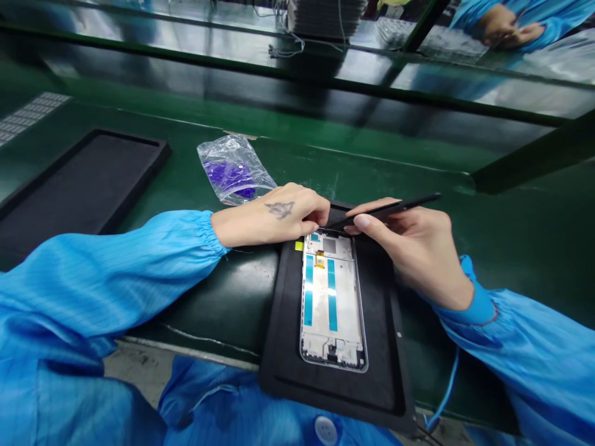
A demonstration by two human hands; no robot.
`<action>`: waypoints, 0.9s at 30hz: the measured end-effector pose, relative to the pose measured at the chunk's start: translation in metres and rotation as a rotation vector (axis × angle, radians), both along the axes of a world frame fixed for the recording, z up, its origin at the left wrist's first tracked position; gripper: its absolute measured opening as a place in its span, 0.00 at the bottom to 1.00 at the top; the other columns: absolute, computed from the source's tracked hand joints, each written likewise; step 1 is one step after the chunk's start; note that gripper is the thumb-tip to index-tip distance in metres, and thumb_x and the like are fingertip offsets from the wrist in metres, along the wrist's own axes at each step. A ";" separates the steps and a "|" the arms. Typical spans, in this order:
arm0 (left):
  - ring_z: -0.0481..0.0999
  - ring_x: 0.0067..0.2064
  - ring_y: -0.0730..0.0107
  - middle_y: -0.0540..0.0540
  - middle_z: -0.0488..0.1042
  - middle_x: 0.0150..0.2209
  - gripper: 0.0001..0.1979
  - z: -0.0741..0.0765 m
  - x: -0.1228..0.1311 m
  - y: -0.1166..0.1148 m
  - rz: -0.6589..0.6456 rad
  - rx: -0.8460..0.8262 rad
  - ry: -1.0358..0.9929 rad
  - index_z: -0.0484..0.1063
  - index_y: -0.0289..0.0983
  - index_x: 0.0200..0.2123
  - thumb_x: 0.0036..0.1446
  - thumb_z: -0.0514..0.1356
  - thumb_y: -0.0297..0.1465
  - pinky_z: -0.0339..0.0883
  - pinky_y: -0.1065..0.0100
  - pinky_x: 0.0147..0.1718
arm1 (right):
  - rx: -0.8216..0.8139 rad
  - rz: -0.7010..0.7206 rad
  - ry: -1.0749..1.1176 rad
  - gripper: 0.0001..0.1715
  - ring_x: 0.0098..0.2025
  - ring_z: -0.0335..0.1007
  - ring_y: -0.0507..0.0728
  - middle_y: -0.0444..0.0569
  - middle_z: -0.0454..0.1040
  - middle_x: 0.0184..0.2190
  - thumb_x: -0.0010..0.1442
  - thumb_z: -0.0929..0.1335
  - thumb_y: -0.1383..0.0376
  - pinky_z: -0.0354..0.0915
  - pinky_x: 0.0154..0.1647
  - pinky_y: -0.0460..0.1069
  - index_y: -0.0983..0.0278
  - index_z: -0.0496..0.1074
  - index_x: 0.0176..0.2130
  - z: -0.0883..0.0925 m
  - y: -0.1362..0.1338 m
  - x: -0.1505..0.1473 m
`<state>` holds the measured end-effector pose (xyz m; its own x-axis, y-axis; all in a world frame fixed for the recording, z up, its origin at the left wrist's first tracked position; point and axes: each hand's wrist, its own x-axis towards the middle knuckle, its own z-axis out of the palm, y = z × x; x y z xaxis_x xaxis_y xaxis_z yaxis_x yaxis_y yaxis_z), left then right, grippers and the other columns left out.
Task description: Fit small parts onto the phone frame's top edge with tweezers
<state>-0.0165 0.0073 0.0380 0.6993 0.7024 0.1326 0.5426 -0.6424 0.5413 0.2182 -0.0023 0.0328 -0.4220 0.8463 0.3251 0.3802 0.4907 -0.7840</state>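
Observation:
An open phone frame (343,297) lies in a black foam tray (288,347), its metal inner side up, with two blue strips and a small gold flex cable on it. My right hand (413,241) is closed on black tweezers (395,207), whose tips reach the top edge of the frame. At the frame's top left corner, my left hand (292,214) has its fingers curled and pressed together; what they pinch, if anything, is hidden. A yellow tab (299,246) sticks out beside that corner.
A clear plastic bag (235,170) with purple pieces lies behind my left hand. Another black tray (83,186) sits at the left, near a pale grid sheet (32,114). Beyond the green table's raised back edge, another person's hands (509,28) show at the upper right.

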 end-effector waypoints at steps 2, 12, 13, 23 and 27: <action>0.74 0.43 0.68 0.48 0.78 0.41 0.10 0.000 0.000 0.000 -0.005 0.011 0.004 0.75 0.35 0.42 0.60 0.56 0.22 0.63 0.67 0.42 | 0.021 0.008 -0.036 0.05 0.36 0.75 0.54 0.44 0.79 0.36 0.65 0.71 0.64 0.69 0.34 0.46 0.63 0.79 0.38 0.000 0.000 0.000; 0.73 0.40 0.70 0.48 0.76 0.39 0.09 -0.001 -0.002 0.002 -0.038 0.006 -0.002 0.74 0.35 0.38 0.59 0.56 0.21 0.62 0.69 0.40 | 0.146 -0.001 -0.162 0.07 0.39 0.76 0.55 0.44 0.79 0.41 0.66 0.71 0.64 0.68 0.38 0.48 0.63 0.80 0.36 0.000 -0.006 -0.002; 0.73 0.40 0.70 0.48 0.76 0.38 0.08 -0.001 -0.002 0.002 -0.037 0.006 -0.003 0.74 0.35 0.38 0.59 0.56 0.21 0.62 0.69 0.39 | 0.145 -0.004 -0.161 0.07 0.39 0.76 0.55 0.44 0.79 0.41 0.66 0.71 0.64 0.68 0.38 0.48 0.63 0.80 0.36 0.000 -0.007 -0.002; 0.74 0.39 0.71 0.49 0.77 0.38 0.09 0.003 -0.001 0.002 -0.017 -0.014 0.018 0.75 0.35 0.38 0.60 0.56 0.20 0.62 0.70 0.39 | 0.027 -0.010 -0.108 0.10 0.36 0.75 0.55 0.46 0.79 0.39 0.66 0.71 0.59 0.68 0.34 0.47 0.62 0.80 0.36 0.003 -0.006 -0.001; 0.74 0.39 0.71 0.49 0.78 0.38 0.10 0.002 -0.002 0.003 -0.023 -0.010 0.001 0.76 0.35 0.39 0.60 0.56 0.21 0.62 0.70 0.38 | -0.126 -0.062 0.030 0.14 0.34 0.75 0.57 0.47 0.78 0.34 0.62 0.75 0.54 0.71 0.35 0.49 0.62 0.80 0.35 0.004 -0.002 0.000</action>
<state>-0.0185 0.0102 0.0404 0.7152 0.6878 0.1245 0.5288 -0.6489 0.5471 0.2180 -0.0041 0.0365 -0.3592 0.9054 0.2262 0.3818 0.3638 -0.8496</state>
